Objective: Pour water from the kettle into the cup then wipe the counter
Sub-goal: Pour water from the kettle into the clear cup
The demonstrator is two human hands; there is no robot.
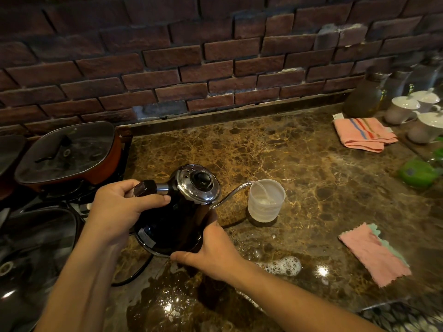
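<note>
A black gooseneck kettle (177,219) with a chrome lid is tilted to the right above the brown marble counter (311,168). My left hand (117,209) grips its handle. My right hand (213,252) holds the kettle's base from the front. The thin spout ends over a translucent plastic cup (266,201), and a stream of water runs into it. The cup stands upright with a little water inside. A pink cloth (374,255) lies flat on the counter to the right of the cup. Foamy water (285,265) is pooled on the counter just right of my right hand.
A folded pink striped towel (364,137) lies at the back right beside glass jars and white lidded cups (405,111). A green object (418,173) sits at the right edge. Lidded pans (67,154) stand on the stove to the left. A brick wall backs the counter.
</note>
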